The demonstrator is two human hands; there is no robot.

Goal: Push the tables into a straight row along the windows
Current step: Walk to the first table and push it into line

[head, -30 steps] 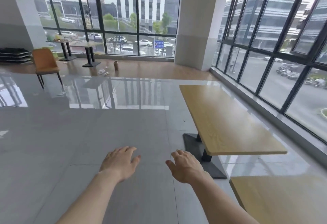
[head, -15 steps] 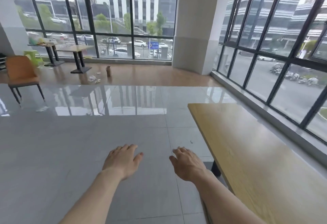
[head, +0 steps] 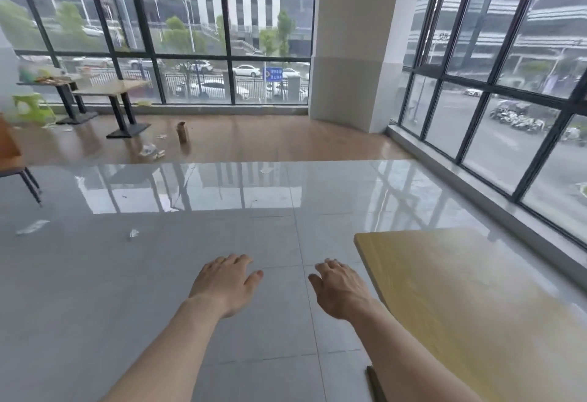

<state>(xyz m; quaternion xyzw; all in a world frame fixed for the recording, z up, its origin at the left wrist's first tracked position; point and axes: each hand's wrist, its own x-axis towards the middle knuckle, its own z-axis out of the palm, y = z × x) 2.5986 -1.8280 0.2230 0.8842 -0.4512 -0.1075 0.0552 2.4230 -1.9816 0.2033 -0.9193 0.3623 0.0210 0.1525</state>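
A light wooden table (head: 470,300) stands at my lower right, parallel to the right-hand windows (head: 508,122), its far end level with my hands. My left hand (head: 224,284) and my right hand (head: 341,290) hover palm down over the grey tiled floor, fingers apart and holding nothing. The right hand is just left of the table's long edge, not touching it. Two more tables (head: 111,90) stand far off at the back left by the far windows.
A white pillar (head: 349,46) fills the corner between the two window walls. An orange chair (head: 12,154) is at the left edge, with a green stool (head: 30,108) behind it. A small brown container (head: 183,131) and paper scraps (head: 149,151) lie on the floor.
I have walked forward along the table, so it now lies lower and closer on my right. Both hands stay held out in front, empty.
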